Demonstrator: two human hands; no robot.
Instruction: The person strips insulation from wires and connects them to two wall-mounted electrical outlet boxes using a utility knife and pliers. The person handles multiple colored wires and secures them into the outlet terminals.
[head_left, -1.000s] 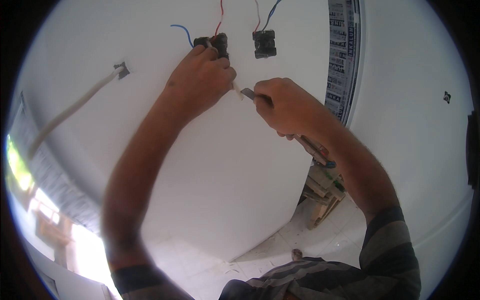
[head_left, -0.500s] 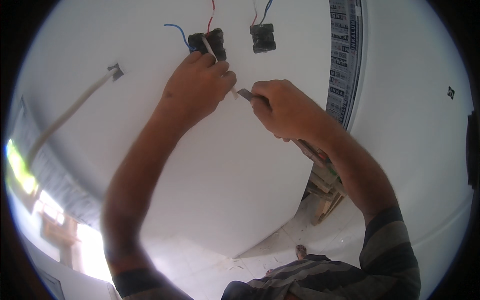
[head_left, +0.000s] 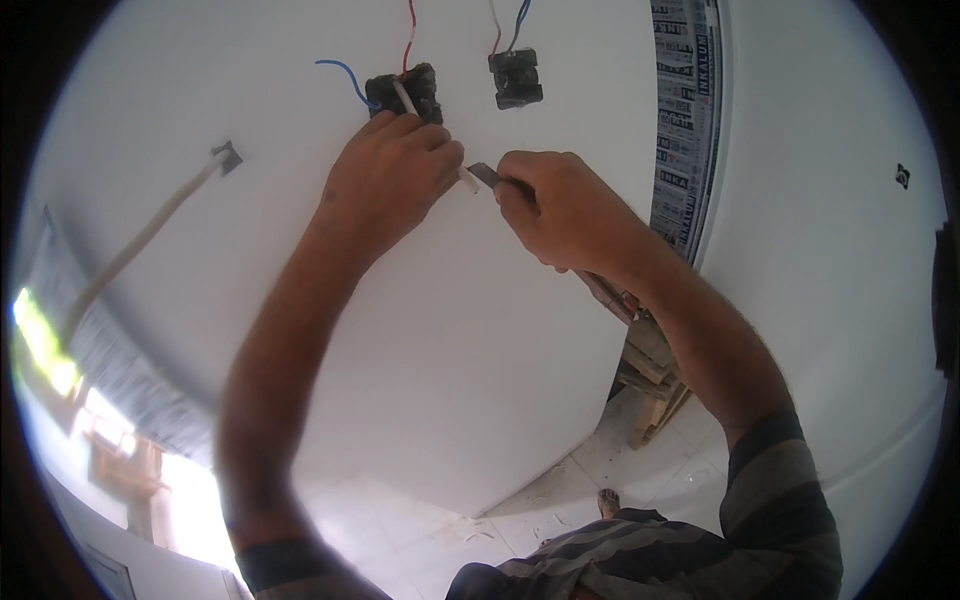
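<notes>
A white cable [head_left: 404, 95] comes out of a dark square wall box [head_left: 421, 90] in the white wall. My left hand [head_left: 392, 165] is closed around this cable just below the box. The cable's free end pokes out past my fingers toward the right. My right hand [head_left: 558, 205] grips a utility knife [head_left: 484, 174], its handle mostly hidden in my fist. The grey tip lies right beside the cable end; whether it touches is hard to tell. A blue wire [head_left: 345, 70] and a red wire [head_left: 408, 40] also come from the box.
A second dark wall box [head_left: 516, 79] with thin wires is to the right. Beyond it runs a frame covered in printed film [head_left: 680, 120]. At left, a thick pale cable [head_left: 150, 235] hangs from another wall hole. Wood pieces [head_left: 655, 370] stand low at right.
The knife tip has come slightly up and left, closer against the cable end. My left hand keeps its hold on the cable. The whole view has shifted slightly.
</notes>
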